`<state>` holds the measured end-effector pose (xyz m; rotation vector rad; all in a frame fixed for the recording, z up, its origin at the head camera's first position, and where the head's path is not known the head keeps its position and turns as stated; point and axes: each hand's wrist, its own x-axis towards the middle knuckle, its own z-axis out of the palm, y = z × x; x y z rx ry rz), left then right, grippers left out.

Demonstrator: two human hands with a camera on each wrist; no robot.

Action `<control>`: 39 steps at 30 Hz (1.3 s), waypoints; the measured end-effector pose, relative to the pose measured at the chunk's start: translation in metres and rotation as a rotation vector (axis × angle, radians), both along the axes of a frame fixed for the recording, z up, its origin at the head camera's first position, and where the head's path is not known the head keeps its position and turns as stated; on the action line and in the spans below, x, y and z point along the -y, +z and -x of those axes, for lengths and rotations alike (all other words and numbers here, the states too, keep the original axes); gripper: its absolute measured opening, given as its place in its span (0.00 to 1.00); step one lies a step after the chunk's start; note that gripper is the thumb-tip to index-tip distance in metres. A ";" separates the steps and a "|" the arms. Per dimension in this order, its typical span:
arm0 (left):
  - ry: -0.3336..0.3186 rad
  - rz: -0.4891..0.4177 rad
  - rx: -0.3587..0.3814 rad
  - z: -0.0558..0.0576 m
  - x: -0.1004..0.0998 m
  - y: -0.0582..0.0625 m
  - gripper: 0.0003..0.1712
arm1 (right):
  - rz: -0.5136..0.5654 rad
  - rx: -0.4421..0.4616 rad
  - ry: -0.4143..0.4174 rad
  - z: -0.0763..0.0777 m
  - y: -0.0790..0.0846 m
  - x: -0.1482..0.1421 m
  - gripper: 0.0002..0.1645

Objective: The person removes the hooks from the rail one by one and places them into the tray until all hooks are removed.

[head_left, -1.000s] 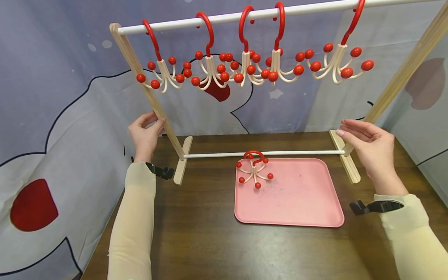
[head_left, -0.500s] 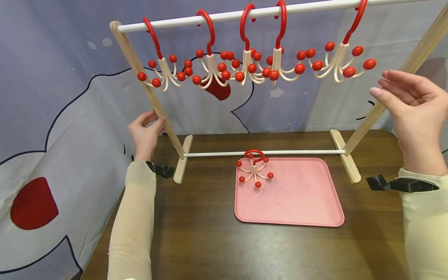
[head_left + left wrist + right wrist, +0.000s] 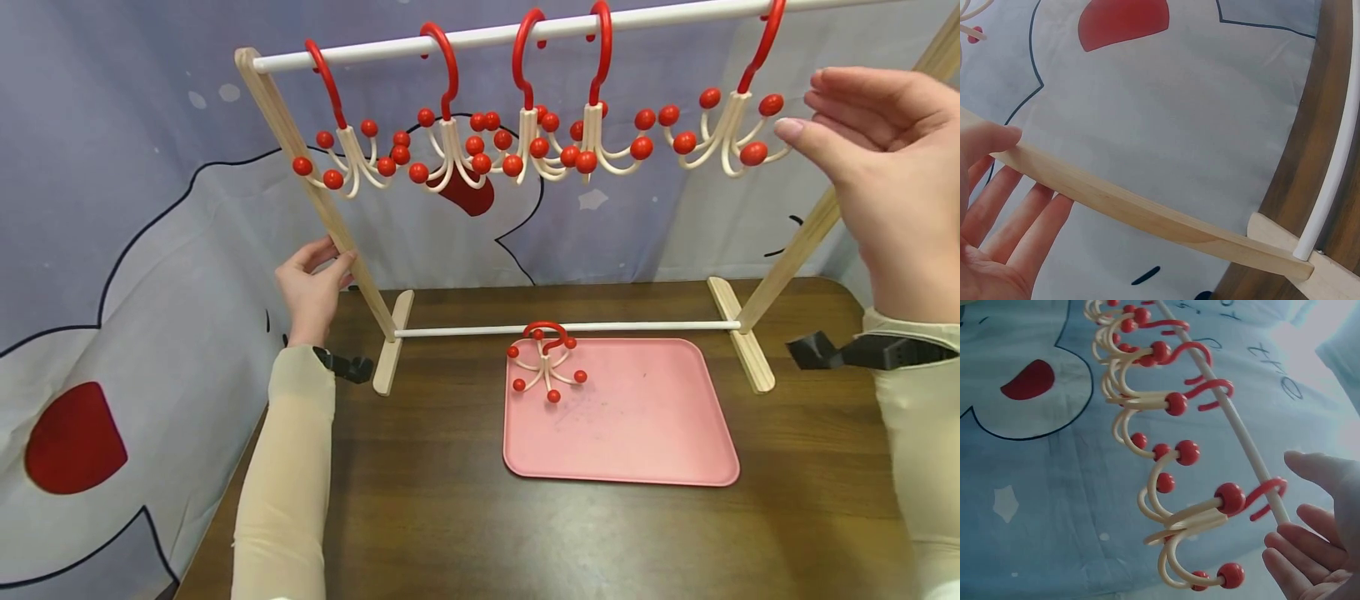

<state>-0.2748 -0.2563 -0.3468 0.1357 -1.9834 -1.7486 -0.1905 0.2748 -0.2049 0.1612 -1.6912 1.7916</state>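
Note:
My left hand (image 3: 309, 287) holds the left wooden post (image 3: 1147, 209) of a garment rack, thumb on one side and fingers on the other. From the rack's white top rod (image 3: 675, 14) hang several red-hooked, cream-armed hangers tipped with red balls. Raised beside the rightmost hanger (image 3: 767, 50) is my right hand (image 3: 892, 158), its fingers bent loosely with nothing in them. In the right wrist view its fingertips (image 3: 1288, 534) are close to the rod, just past that hanger's hook. Another such hanger (image 3: 545, 360) lies at the back left corner of a pink tray (image 3: 645, 425).
The rack stands on wooden feet (image 3: 740, 358), joined by a white lower rod (image 3: 465, 330) behind the tray. A brown wooden table (image 3: 420, 500) carries everything. Patterned fabric (image 3: 187, 275) hangs at the back and sides.
My right hand has risen from near the right post's base to the level of the rightmost hanger. My left hand stays on its post; the hangers and tray look unmoved.

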 end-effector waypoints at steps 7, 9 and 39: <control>-0.006 -0.009 -0.013 -0.001 0.001 0.000 0.19 | -0.137 0.038 -0.061 0.019 0.015 0.006 0.27; -0.005 -0.012 -0.014 -0.001 0.002 0.000 0.19 | -0.100 0.037 -0.032 0.023 0.019 0.007 0.26; -0.001 -0.011 -0.006 0.001 0.000 -0.001 0.19 | -0.281 0.097 -0.255 0.041 0.026 0.016 0.15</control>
